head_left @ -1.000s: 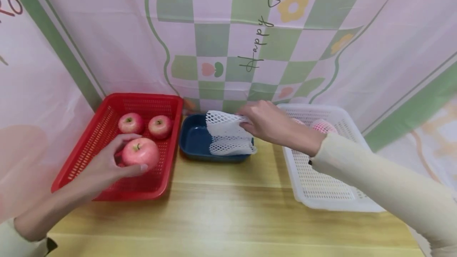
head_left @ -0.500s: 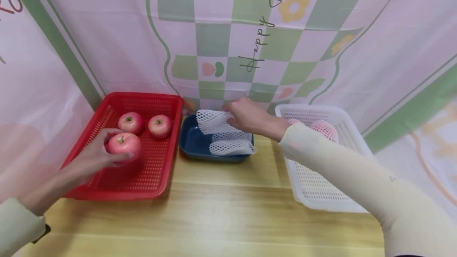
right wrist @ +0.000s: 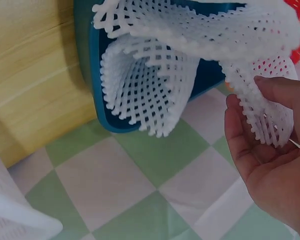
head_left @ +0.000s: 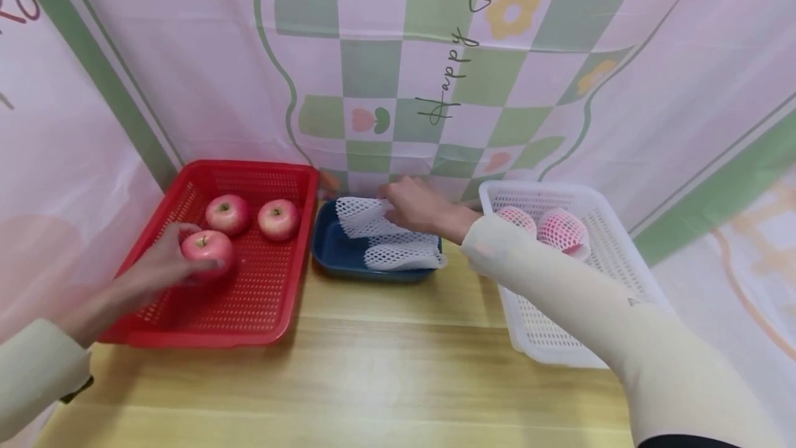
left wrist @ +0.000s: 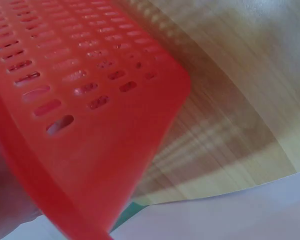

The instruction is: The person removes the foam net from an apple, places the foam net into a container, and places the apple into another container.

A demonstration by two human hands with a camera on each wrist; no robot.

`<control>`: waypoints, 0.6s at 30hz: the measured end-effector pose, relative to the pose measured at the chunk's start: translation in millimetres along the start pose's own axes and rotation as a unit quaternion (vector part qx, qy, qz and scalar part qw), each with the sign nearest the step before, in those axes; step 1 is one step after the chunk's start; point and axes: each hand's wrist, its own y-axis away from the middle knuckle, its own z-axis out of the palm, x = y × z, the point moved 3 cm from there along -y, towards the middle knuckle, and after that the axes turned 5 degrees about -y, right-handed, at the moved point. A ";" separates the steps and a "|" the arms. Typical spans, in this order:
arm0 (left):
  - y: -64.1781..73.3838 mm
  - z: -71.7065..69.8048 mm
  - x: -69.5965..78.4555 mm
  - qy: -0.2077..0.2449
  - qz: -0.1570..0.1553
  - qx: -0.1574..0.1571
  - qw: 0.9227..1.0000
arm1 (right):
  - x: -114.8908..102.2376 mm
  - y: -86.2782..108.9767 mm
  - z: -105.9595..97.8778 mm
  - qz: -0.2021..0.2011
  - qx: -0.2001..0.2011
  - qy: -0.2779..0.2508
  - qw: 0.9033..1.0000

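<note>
In the head view my left hand (head_left: 163, 259) holds a pink-red apple (head_left: 207, 252) by its sides, low inside the red basket (head_left: 287, 303). Two more apples (head_left: 227, 214) lie behind it there. The left wrist view is mostly the basket's slotted wall (left wrist: 115, 137), which hides the apple. My right hand (head_left: 415, 206) pinches the end of a white foam fruit net (head_left: 361, 217) over the blue dish (head_left: 338, 254). Close up, thumb and fingers grip the mesh of that net (right wrist: 262, 107). More white foam nets (head_left: 404, 256) lie in the dish, partly over its rim.
To the right stands a white basket (head_left: 517, 330) with pink-netted fruits (head_left: 562, 230), partly behind my right sleeve. All containers sit along the back of a wooden table (head_left: 385, 365). Behind them hangs a checked curtain (head_left: 370, 68).
My left hand has moved left and lower into the red basket with the apple. My right hand has shifted left and down with the foam net, lowering it over the dish.
</note>
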 end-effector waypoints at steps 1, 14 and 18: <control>-1.7 0.4 0.0 0.009 -0.003 -0.004 1.000 | 0.6 -0.4 1.8 0.003 -0.002 -0.002 1.000; -23.0 3.7 1.6 0.017 -0.011 -0.026 0.999 | 3.7 -2.7 19.7 0.027 -0.033 -0.001 0.999; -26.2 4.3 -0.7 -0.013 -0.039 -0.036 0.999 | 6.1 -1.7 24.9 0.019 -0.032 0.006 0.999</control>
